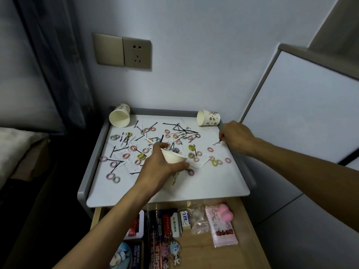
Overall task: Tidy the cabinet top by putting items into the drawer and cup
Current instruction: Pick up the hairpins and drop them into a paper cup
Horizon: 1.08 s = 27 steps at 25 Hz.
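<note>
Nearest me the drawer [200, 251] stands open, with pens, an eraser and a pink pouch inside, and my left forearm crosses above it. My left hand [159, 167] grips a paper cup [172, 157], fingers curled round its wall, mouth tilted away from me over the mess. Risk one: tip it further and whatever is inside spills out; I can't see its contents.

My right hand [236, 136] pinches a few bobby pins [217, 143] just beside the grey rim [250, 171]. They're thin and slick, so a loose pinch could drop them over that edge. Pins also cross each other and may drag neighbours along.

Hair ties [191, 148] and pins are strewn across the white cabinet top [204, 183]. At the back corners two more cups, left one [119, 117] and right one [208, 117], lie on their sides and could roll if I nudge them. Beyond are a pale wall with a socket plate [137, 53], a dark curtain [58, 65] on the left and a white panel [301, 103] on the right.
</note>
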Tool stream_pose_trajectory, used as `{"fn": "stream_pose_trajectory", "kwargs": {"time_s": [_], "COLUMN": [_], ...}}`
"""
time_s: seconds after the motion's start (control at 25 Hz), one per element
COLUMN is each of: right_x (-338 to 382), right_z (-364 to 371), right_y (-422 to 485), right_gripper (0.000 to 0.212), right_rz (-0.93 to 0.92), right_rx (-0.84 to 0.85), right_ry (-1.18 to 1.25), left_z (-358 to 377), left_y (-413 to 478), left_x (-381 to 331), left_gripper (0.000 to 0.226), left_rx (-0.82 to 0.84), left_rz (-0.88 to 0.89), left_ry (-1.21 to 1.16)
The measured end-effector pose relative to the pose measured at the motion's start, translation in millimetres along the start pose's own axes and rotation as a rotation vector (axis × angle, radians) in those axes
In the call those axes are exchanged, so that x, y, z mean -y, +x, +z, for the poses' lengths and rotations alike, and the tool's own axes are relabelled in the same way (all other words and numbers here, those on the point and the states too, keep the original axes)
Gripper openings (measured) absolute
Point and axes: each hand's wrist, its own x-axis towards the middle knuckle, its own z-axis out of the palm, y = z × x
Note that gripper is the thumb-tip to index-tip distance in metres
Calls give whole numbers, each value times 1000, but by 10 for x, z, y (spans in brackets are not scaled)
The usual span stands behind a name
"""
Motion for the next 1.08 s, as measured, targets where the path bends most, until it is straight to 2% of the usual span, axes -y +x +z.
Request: {"fn": "stream_pose_trajectory", "kwargs": {"time_s": [0.12,0.24,0.32,0.44,0.56,0.68,0.8,0.92,1.08], "right_x": [76,347,627,956,1057,994,814,638,679], "right_z": [-177,-423,-546,-539,-452,-364,-202,38,299], "right_y": [13,-37,-115,-185,-185,-117,26,204,347], "right_gripper": [20,15,14,15,14,8,3,7,27], "right_rz": [-22,-193,-321,-465,-503,-392,-130,108,250], "right_rx": [-5,5,58,167,206,134,35,114,226], "right_ry": [82,437,589,630,641,770,805,636,402], "left_z": [0,-1,-5,-10,-21,-48,-102,-180,-254], "left_y": [-3,-7,-3,6,27,55,87,123,170], "left_x": [-5,7,21,33,32,37,36,12,-3], "left_gripper": [80,85,89,92,91,91,89,86,86], "left_rx": [0,-15,-29,-40,-55,-89,-131,-164,-176], "left_rz": [1,12,22,48,68,65,70,66,58], "left_ry": [15,59,83,103,140,151,132,74,30]}}
